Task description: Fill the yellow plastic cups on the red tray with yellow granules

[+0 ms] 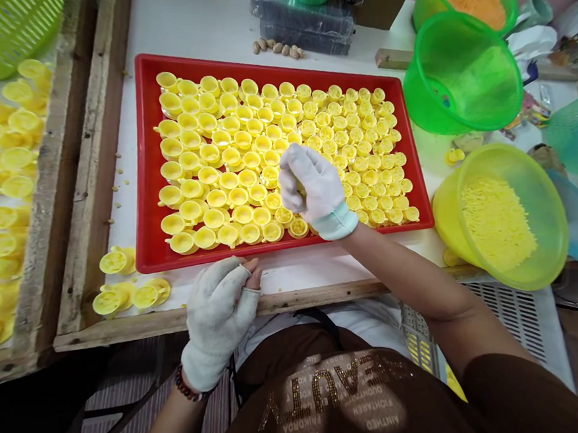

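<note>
Near the bottom, left of the middle, the left hand (221,307) has bent fingers by the red tray (147,187) (I can't tell if it holds anything). In the middle, the right hand (311,180) is curled up over the yellow cups (238,195) in that tray; anything inside it is hidden. The step seems to be working cup by cup, so the next move calls for light fingers. Farther, at upper right, sits a green bowl (462,72)

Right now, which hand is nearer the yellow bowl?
Right: the right hand is above the red tray, left of the yellow bowl; the left hand, by the tray's near edge, is farther.
</note>
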The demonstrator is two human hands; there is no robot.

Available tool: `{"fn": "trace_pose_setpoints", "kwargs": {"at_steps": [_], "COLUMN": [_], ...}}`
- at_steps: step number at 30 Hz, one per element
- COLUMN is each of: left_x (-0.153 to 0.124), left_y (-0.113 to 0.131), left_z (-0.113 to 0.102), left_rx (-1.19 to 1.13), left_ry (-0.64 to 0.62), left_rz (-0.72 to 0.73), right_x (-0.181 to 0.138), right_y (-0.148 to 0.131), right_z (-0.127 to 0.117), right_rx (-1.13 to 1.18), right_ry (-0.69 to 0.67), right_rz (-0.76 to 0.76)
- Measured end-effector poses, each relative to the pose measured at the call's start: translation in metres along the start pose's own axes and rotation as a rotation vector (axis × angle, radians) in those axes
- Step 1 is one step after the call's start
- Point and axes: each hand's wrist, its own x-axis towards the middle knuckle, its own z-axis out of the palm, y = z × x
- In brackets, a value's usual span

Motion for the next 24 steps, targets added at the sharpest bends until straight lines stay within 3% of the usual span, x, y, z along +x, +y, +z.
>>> {"fn": "trace_pose_setpoints", "kwargs": {"at_steps": [5, 9, 16, 24], "left_x": [0.001, 0.0, 0.001, 0.001], "left_y": [0.0, 0.0, 0.0, 0.0], "left_z": [0.001, 0.002, 0.002, 0.002], "left_rx": [-0.022, -0.022, 0.0, 0.022], "left_ry": [0.001, -0.018, 0.014, 0.032], "left_rz": [-0.004, -0.017, 0.015, 0.021], "right_x": [-0.016, -0.014, 0.005, 0.025], "right_y": [0.002, 0.009, -0.009, 0.004], "right_z": [-0.014, -0.015, 0.003, 0.023], "right_rx": [-0.068, -0.066, -0.035, -0.11], "right_ry": [-0.032, 0.0, 0.012, -0.034], "right_rz": [-0.067, -0.027, 0.055, -0.084]}}
